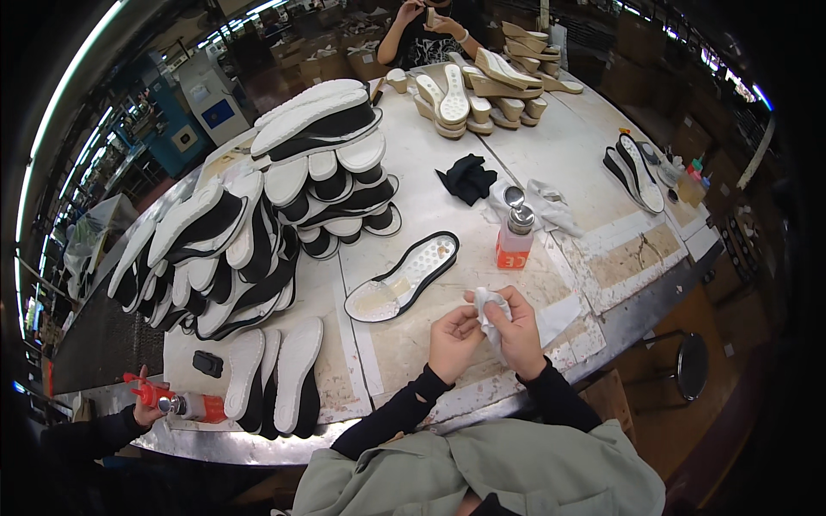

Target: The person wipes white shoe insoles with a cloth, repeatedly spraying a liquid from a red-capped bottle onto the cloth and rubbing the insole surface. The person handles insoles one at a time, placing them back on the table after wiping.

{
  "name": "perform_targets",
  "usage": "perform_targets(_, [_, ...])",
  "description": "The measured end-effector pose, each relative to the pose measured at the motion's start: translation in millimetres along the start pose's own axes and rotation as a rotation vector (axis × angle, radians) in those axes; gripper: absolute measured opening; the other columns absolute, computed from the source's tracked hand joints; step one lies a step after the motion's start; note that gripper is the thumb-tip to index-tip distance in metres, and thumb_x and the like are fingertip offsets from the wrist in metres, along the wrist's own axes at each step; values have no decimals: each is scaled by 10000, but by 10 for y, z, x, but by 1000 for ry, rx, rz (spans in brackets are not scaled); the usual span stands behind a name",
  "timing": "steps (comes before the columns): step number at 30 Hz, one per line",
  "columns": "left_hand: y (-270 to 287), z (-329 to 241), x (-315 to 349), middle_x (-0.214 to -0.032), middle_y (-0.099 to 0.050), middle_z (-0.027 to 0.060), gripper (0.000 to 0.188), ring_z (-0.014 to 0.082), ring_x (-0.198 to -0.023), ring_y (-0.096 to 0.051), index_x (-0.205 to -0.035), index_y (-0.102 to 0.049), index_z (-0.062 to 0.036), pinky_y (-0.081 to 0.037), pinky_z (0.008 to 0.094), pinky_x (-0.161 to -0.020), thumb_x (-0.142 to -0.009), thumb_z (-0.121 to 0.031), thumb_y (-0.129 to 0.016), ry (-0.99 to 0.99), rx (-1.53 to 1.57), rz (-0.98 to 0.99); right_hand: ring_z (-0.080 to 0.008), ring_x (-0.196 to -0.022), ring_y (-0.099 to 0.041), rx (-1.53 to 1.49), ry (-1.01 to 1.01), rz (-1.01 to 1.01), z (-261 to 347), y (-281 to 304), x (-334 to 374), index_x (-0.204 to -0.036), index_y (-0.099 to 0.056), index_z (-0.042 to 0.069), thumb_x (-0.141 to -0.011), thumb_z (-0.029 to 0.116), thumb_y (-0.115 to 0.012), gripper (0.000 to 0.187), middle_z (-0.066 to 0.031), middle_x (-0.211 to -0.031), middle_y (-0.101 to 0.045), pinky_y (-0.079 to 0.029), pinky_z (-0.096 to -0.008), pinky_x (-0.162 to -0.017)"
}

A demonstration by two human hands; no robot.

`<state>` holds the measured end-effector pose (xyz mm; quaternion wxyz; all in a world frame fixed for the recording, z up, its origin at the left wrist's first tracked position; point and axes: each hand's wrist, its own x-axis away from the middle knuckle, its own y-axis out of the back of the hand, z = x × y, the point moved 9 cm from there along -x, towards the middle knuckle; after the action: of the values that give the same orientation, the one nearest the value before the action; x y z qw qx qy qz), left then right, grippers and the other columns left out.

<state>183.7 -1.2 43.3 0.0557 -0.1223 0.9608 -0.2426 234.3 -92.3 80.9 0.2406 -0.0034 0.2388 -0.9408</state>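
Note:
A bunched white cloth (pixel 492 316) is gripped in my right hand (pixel 521 334), the thumb pressed over it and a loose end hanging below. Close against the cloth, my left hand (pixel 453 342) has its fingers curled in; what they hold, if anything, is hidden. Beyond my hands lies a single shoe sole (pixel 417 265) with a black rim, its white inner face up and a yellowish translucent patch toward its near-left end. A bottle with a red lower part and metal pump top (pixel 514 236) stands just past my right hand.
Black-and-white wedge soles (pixel 318 129) are piled at left, with several upright at the near edge (pixel 297 370). A co-worker's hand (pixel 148 411) holds a red bottle (pixel 155 394). Black cloth (pixel 469 179), tan wedges (pixel 508 77) and another person (pixel 430 34) are farther off.

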Motion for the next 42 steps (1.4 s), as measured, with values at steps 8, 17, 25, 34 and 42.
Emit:
perform_targets(8, [-99,-712,-348,-1201,-597,149,473,285,-1073,-572,-1184,-683,-133,-463,391,-894,-727,-175,-799,-558,-1141,12,-23,-726,-546,83,114,-307,429,704,-46,-1000,-609,62,-980,154,-603,95,31,-838,-624,-455,-203,-653])
perform_targets(17, [329,-661,-871,-1186,-587,115,667,322,-1211,-512,-1231,-554,-96,-332,537,-1022,-591,-58,-739,-205,-1429,157,-103,-822,-598,660,473,-173,1383,600,-578,-1037,-648,-23,-901,99,-651,183,-57,-919,-676,-455,-231,-744])
perform_targets(25, [-19,-751,315,-1448,-443,117,587,419,-1425,-270,-1156,-578,-155,-137,691,-1103,-647,-288,-839,74,-1573,800,-324,-823,-611,1252,463,-1,1464,353,-1103,-867,-690,-20,-798,130,-730,170,-158,-852,-616,-471,-383,-738])
perform_targets(34, [543,-817,589,-1515,-316,274,674,453,-1402,-312,-1308,-539,-120,-306,494,-1124,-705,-235,-820,-102,-1273,95,-349,-870,-619,1535,392,94,1216,169,-1253,-863,-713,-6,-771,128,-736,164,-160,-891,-621,-490,-424,-760])
perform_targets(42, [831,-594,583,-1461,-451,162,572,239,-1387,-403,-1368,-457,36,-301,340,-1141,-815,95,-593,91,-253,-16,-359,-869,-630,1615,378,81,1195,135,-1245,-880,-722,0,-760,122,-742,173,-162,-915,-636,-506,-428,-761])
